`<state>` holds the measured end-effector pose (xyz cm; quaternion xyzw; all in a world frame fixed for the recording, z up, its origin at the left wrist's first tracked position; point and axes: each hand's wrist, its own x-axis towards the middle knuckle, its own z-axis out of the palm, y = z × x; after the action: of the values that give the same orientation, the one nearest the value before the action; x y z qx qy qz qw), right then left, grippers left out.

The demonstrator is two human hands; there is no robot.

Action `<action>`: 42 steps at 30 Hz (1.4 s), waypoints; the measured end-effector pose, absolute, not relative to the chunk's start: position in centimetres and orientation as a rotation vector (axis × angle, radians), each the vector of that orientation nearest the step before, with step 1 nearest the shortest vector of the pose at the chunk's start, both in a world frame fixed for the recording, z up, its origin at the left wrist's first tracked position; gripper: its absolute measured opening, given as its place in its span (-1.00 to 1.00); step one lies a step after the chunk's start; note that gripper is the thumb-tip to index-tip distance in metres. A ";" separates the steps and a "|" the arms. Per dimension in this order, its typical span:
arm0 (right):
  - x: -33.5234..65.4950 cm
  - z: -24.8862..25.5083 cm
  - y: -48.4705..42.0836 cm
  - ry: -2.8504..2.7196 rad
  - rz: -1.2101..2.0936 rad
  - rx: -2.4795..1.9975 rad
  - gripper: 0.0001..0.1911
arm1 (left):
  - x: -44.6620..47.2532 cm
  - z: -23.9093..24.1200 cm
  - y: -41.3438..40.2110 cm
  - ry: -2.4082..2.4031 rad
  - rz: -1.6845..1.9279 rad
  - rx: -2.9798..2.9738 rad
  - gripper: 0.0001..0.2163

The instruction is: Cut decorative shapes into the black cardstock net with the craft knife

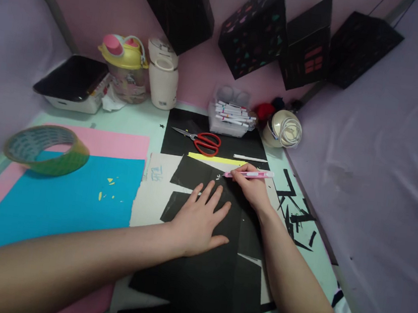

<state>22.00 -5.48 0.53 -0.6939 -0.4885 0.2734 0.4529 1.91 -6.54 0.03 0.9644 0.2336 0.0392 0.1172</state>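
Observation:
Black paper [215, 259] cut with flaps lies over a pale board [153, 205] in the middle of the desk. My left hand [201, 221] rests flat on it, fingers spread. In my right hand [253, 187] is a pink craft knife [250, 174], its tip touching the upper flap. Small pale marks or cut-outs [218, 177] show at the tip, just beyond my left fingertips. Red-handled scissors [206, 143] lie partly open behind the paper, and a white pen [250, 158] lies to their right.
A tape roll [75, 160] sits on blue paper [72, 211] at the left. Black scraps [302, 219] litter the right side. A marker box [228, 123], a cream bottle [163, 80] and a yellow-lidded jug [127, 80] stand behind. Black paper lanterns [254, 35] hang above.

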 end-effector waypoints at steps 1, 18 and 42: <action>22.0 0.5 -5.5 -1.207 0.676 -1.717 -0.79 | 1.9 0.0 -6.6 0.683 0.118 2.822 -0.30; 22.0 1.0 -5.3 -1.202 0.727 -1.749 -0.83 | 2.0 -0.1 -6.6 0.693 0.112 2.832 -0.30; 22.2 1.2 -5.3 -1.145 0.807 -1.719 -0.79 | 2.0 0.2 -6.5 0.673 0.090 2.825 -0.30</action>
<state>22.24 -5.34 1.21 -0.6939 -0.4621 0.3259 0.4458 1.95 -6.49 0.16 0.9655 0.2301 0.0308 0.1178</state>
